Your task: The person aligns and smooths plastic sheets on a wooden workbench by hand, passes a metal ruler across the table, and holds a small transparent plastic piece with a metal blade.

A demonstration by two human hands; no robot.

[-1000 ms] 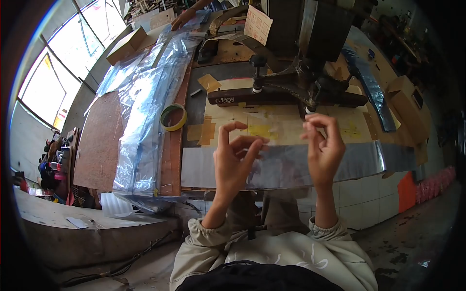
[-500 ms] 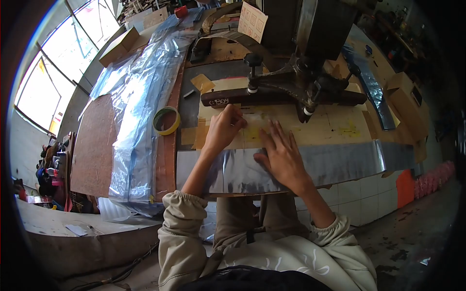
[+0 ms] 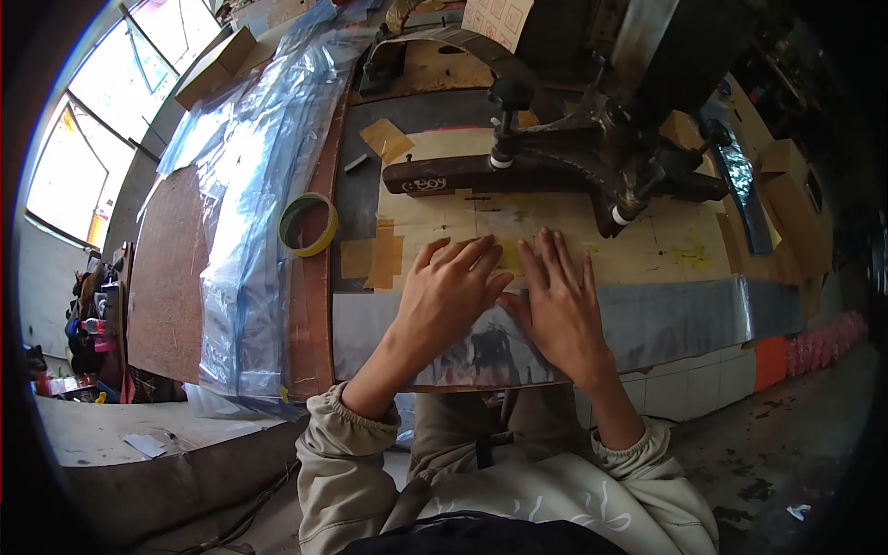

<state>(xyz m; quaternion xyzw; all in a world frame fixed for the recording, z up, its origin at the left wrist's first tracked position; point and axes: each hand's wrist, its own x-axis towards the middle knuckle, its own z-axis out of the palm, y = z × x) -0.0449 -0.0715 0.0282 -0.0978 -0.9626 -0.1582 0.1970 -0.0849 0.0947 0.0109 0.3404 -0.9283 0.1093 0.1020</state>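
My left hand (image 3: 448, 294) lies palm down near the front of a pale yellowish sheet (image 3: 573, 208), its fingers stretched forward and slightly curved. Beside it, my right hand (image 3: 562, 310) rests flat with its fingers apart, the thumbs of both hands close together. Neither hand holds anything that I can see; what lies under the palms is hidden. Yellow smudges and small dark marks show on the sheet ahead of my fingertips. Brown tape (image 3: 384, 254) borders its left side. A grey shiny strip (image 3: 666, 310) runs along the front edge, under my wrists.
Just beyond my hands, a dark bar (image 3: 444, 176) hangs from a black metal machine head (image 3: 610, 139) with knobs. To the left are a tape roll (image 3: 309, 225) and crumpled clear bluish plastic (image 3: 245, 240). Cardboard boxes (image 3: 795, 203) stand at the right.
My left hand has come down and back from near the bar, its bent fingers now stretched out on the sheet. My right hand stays flat, shifted only slightly. The view has shifted a little.
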